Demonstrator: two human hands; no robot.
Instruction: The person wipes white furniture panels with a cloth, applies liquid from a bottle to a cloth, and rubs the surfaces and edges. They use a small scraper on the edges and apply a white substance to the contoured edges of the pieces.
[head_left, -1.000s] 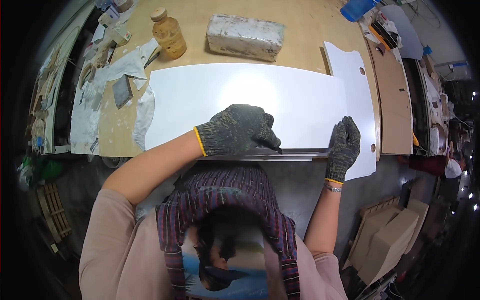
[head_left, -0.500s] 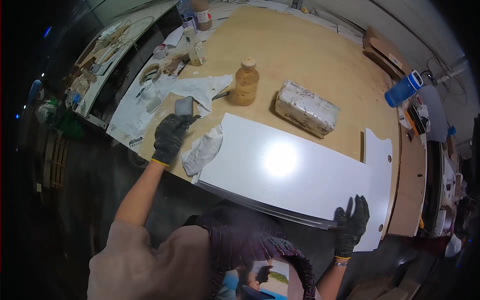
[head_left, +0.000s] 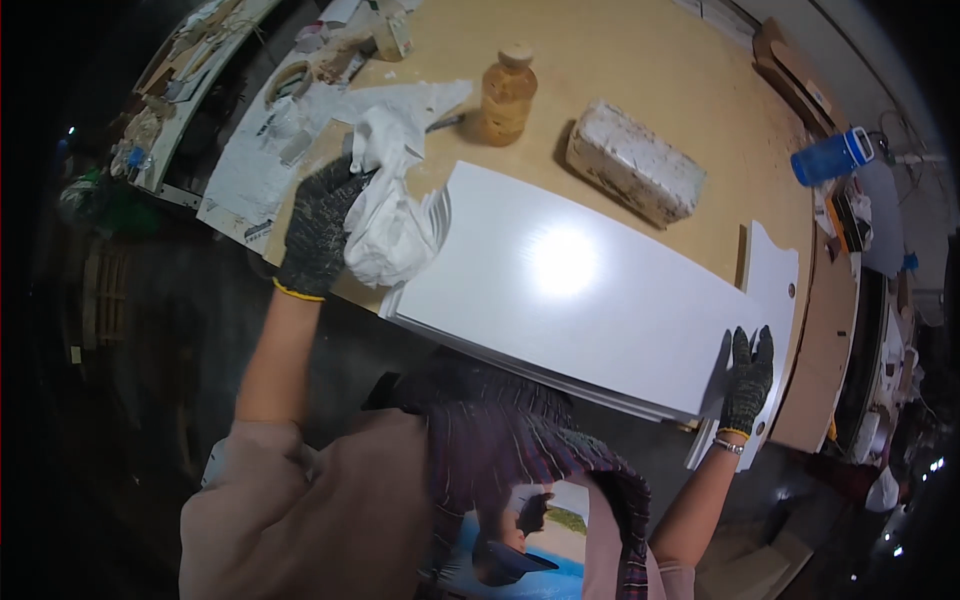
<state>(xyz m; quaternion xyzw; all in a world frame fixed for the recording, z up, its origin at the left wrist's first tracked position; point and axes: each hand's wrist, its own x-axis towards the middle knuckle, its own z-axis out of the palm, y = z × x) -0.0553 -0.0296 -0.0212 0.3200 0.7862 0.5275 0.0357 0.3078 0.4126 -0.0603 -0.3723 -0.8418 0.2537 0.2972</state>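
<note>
White cloth bunched in my left hand, right hand loosely open at the white panel's far end, panel between them! Ahead of my left, a capped amber bottle, contents unclear; beyond my right, a blue bottle. Wooden tabletop underneath, and dark print marks the sheet outside my left.

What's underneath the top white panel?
White edges show beneath the near side of the white panel, and a notched white board juts past its right end. What lies under its middle is covered.
</note>
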